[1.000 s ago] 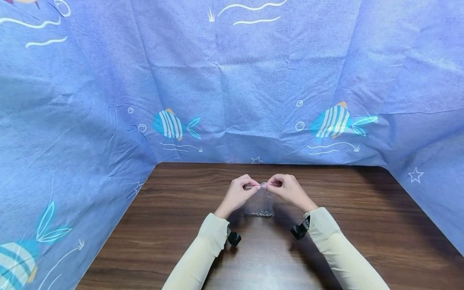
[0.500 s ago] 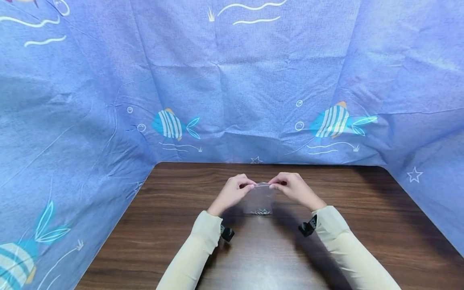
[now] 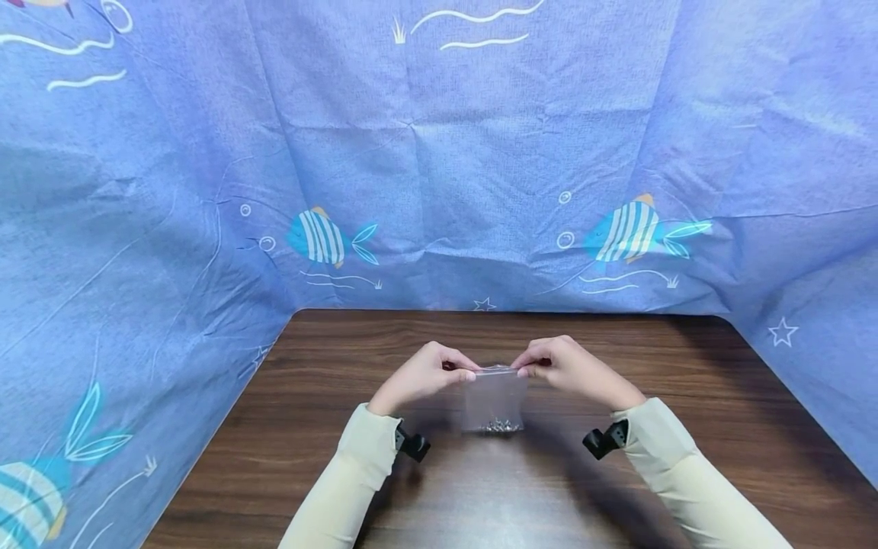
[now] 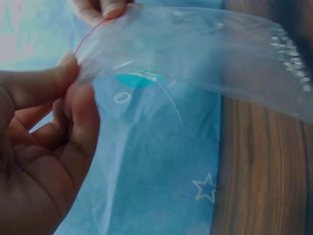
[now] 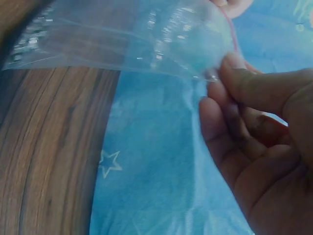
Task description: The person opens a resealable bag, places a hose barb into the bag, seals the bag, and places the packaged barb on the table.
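Note:
A clear zip-lock bag (image 3: 494,400) hangs upright between my two hands over the table, its top edge stretched between them. My left hand (image 3: 427,375) pinches the top left corner between thumb and fingers. At the top right corner my right hand (image 3: 572,370) pinches in the same way. Small shiny silvery pieces (image 3: 499,425) lie gathered along the bottom of the bag; in the left wrist view these pieces (image 4: 292,56) are blurred. A red line (image 4: 90,33) runs along the bag's mouth, which looks pressed flat in the head view.
The brown wood-grain table (image 3: 329,343) spreads under both arms. Behind and beside it hangs a blue cloth (image 3: 480,191) printed with fish and stars. A small black camera sits on each wrist, the left camera (image 3: 413,444) and the right camera (image 3: 604,441).
My hands have moved apart along the bag's top, from near its middle to its corners. The bag has come slightly lower and nearer, and its top edge is now drawn straight.

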{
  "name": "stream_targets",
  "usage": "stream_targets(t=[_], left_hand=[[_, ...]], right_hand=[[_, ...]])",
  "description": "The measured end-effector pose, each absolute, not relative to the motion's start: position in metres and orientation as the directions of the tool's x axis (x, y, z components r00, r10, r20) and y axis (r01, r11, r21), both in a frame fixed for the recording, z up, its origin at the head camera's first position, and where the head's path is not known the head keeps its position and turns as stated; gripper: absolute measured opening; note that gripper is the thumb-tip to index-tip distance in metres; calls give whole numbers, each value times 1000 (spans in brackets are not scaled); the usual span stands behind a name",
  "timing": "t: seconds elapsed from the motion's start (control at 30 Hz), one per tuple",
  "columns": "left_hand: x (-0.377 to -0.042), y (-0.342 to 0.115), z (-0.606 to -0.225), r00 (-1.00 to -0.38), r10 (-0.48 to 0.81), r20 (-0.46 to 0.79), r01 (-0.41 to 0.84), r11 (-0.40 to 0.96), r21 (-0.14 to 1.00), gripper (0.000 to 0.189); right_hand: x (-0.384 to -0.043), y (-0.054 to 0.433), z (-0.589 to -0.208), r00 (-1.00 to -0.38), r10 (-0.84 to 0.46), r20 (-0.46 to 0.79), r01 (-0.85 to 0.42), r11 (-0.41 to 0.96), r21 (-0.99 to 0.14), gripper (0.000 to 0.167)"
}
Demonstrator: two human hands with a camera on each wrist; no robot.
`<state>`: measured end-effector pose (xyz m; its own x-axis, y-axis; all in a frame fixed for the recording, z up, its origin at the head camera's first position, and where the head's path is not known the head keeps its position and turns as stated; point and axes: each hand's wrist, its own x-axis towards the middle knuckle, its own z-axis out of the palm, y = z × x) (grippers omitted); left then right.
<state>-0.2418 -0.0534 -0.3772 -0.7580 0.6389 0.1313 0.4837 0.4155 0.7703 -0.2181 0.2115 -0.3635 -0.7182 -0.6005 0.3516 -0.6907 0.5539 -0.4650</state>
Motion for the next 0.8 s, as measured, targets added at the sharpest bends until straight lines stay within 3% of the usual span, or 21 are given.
stream_targets(t=[0.27,0.53,0.8], left_hand=[[-248,-53,-388,-798,599,66,353,376,857,14],[-267,-43,-415,-861,477,177,376,364,852,13],[-285,-34,-433,-879,410,242,414,405,815,16]], right_hand=[[-219,213,-363,-750,-614,247,-640,579,-505,10],[-238,210,-377,-820,-529,219,-553,634,-540,12],[-259,209,-401,-873,-425,240,-482,673,-561,20]])
